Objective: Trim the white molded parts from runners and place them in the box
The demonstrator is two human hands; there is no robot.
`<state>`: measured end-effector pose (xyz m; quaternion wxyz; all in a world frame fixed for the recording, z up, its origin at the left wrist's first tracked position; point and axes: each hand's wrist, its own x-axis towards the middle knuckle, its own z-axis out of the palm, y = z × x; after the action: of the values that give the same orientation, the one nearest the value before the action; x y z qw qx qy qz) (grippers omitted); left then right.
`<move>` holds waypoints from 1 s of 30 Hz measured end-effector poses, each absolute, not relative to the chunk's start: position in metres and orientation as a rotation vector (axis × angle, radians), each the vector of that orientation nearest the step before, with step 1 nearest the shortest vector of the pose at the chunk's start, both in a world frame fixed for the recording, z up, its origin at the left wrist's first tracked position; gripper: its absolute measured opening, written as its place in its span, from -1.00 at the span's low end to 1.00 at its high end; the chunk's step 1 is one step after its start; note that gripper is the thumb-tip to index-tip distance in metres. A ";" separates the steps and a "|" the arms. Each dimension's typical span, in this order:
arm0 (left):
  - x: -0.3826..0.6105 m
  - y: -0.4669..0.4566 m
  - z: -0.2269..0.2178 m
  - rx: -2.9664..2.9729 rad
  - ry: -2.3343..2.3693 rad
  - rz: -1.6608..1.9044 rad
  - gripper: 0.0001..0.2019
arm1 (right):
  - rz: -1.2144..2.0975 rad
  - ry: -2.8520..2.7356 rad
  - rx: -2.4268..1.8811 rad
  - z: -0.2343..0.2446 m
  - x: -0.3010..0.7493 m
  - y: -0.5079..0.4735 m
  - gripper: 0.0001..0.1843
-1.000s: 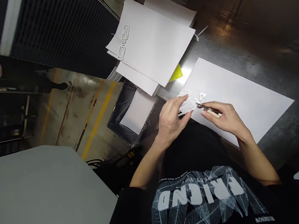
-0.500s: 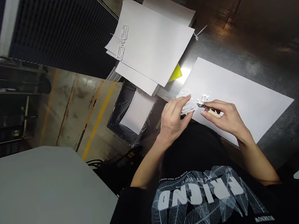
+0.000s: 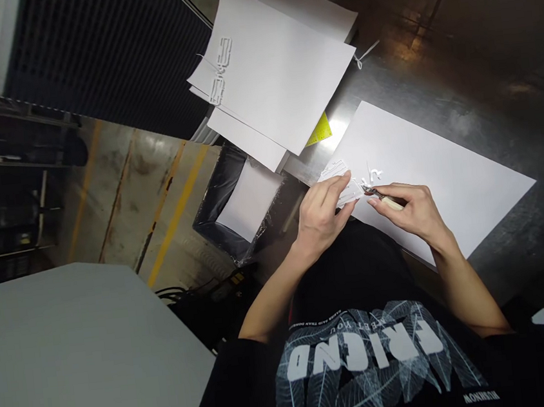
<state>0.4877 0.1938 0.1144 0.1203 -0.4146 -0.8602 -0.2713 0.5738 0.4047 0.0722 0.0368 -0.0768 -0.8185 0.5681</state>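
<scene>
Between the thumb and fingers of my left hand [image 3: 322, 208] is a flat white slotted plastic part [image 3: 343, 186]. My right hand [image 3: 411, 208] grips a pair of cutting pliers [image 3: 382, 197] with pale handles. The tool's metal jaws meet the right edge of the white part; whether they are closed on it is too small to tell. Just beyond the jaws, small white plastic scraps [image 3: 373, 175] lie on a large white sheet [image 3: 448, 175]. My fingers partly cover both the part and the pliers' handles.
A stack of white sheets [image 3: 281, 66] bears a white frame-like plastic piece [image 3: 222, 71]. A yellow-green card [image 3: 320, 130] pokes out beneath. Left of my hands stands a black-lined box [image 3: 213, 200] with a white sheet inside. The metal table [image 3: 461, 106] extends to the right.
The pliers have turned slightly, showing more of their pale handle, with their jaws still at the white part's edge. The left hand has shifted slightly right; the view has moved a little.
</scene>
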 end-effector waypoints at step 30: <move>0.492 0.188 0.131 -1.146 -2.529 -1.079 -0.47 | 1.708 -2.388 -0.273 0.107 0.584 0.383 -0.65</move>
<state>0.4923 0.1884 0.1310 0.0813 -0.3834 -0.8462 -0.3609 0.5838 0.3830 0.1073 0.0965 -0.0920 -0.8062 0.5765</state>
